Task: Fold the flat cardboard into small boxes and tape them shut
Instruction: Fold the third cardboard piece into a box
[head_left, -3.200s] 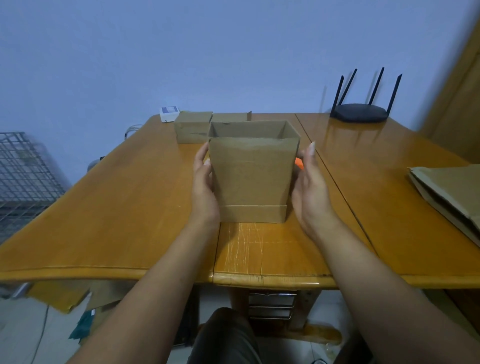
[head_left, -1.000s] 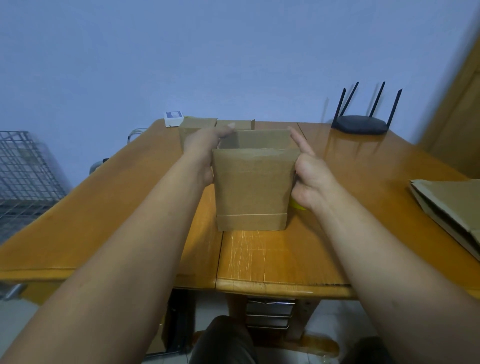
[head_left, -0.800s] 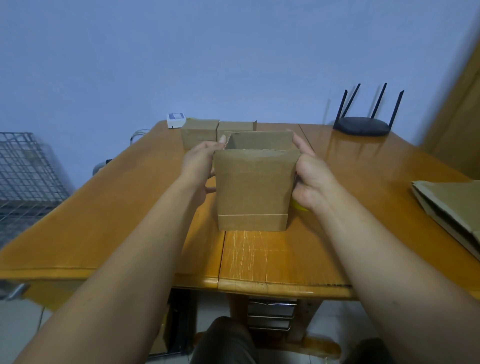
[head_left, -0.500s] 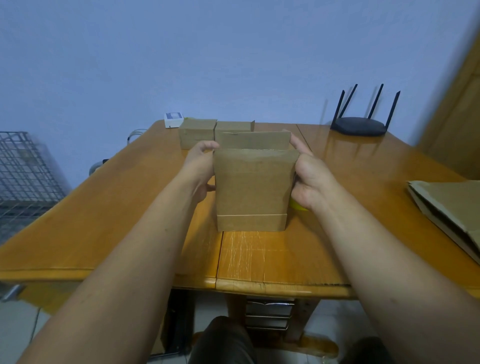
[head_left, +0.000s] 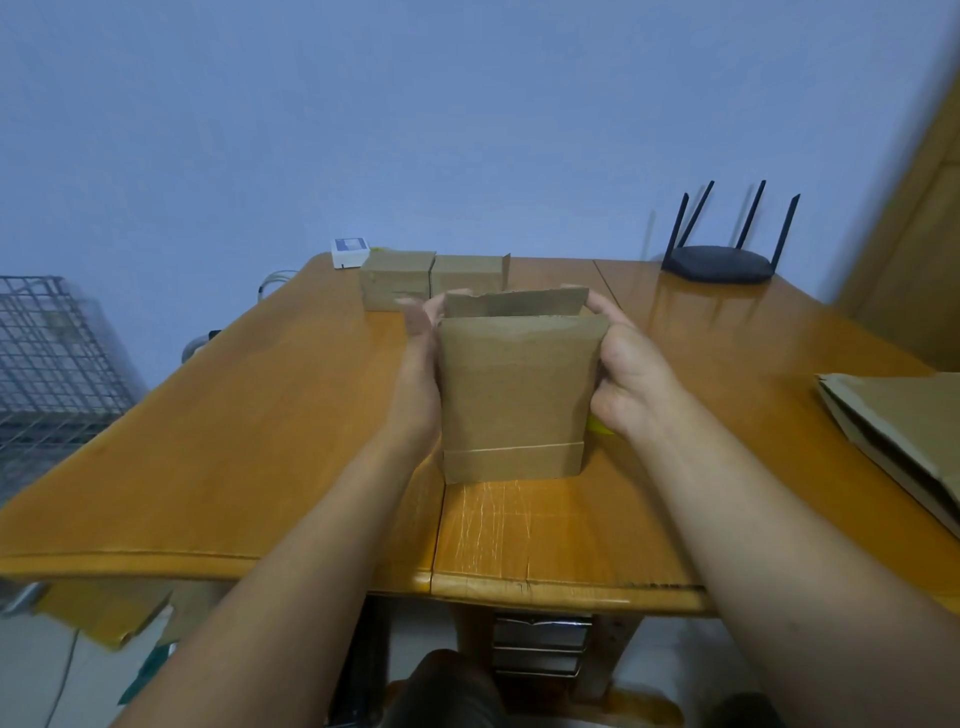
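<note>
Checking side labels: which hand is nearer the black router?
Right. The right hand sits front-left of the router; the left hand lies farther left, across the box.

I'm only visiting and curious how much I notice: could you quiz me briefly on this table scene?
1. True or false: the black router stands at the table's far right.
2. How many small boxes sit behind the near box?
3. Left hand, right hand: which touch the near box? A left only; B right only; C both.
Key: 1 true; 2 two; 3 C.
</note>
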